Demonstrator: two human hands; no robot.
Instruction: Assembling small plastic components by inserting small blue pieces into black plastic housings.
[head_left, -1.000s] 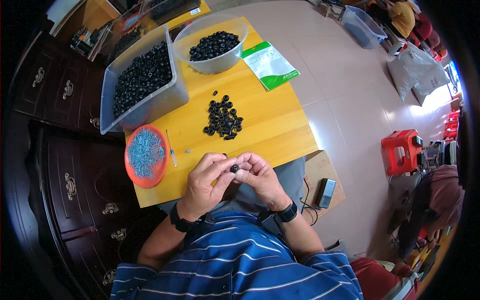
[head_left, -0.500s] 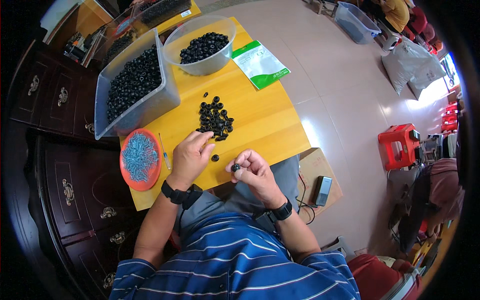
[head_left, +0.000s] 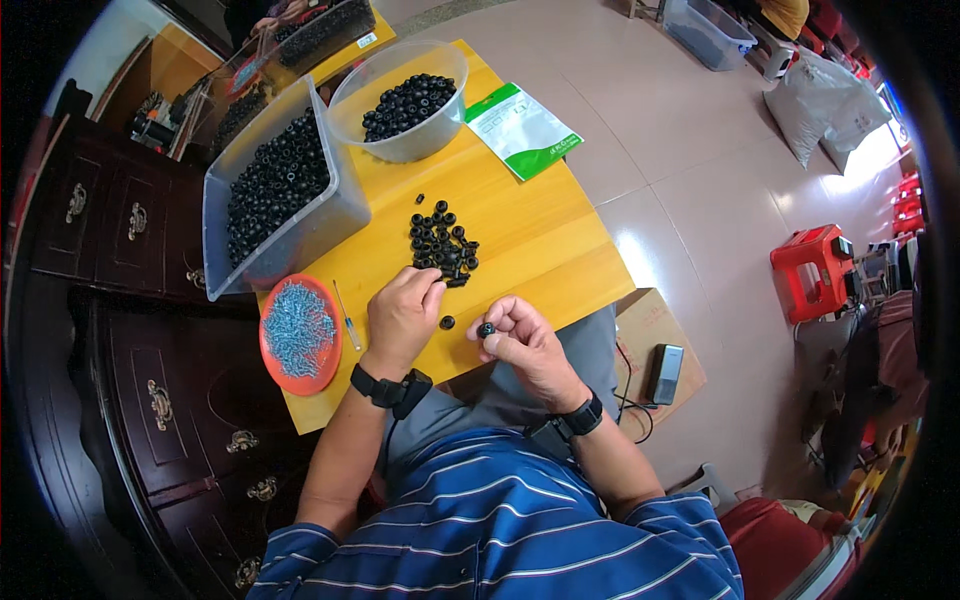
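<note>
Pinching a small black ring (head_left: 486,329) in right hand (head_left: 522,345) fingertips; left hand (head_left: 402,312) curled, fingers touching the black ring pile (head_left: 443,243) just ahead.

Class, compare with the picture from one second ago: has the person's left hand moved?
Yes. The left hand has left the right hand and reached forward to the pile of black rings on the yellow table.

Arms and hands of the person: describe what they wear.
Both forearms are bare. The left hand has a black watch-like band on its wrist; the right hand has a black wristband too. Short sleeves of a blue shirt with white stripes cover the upper arms.
</note>
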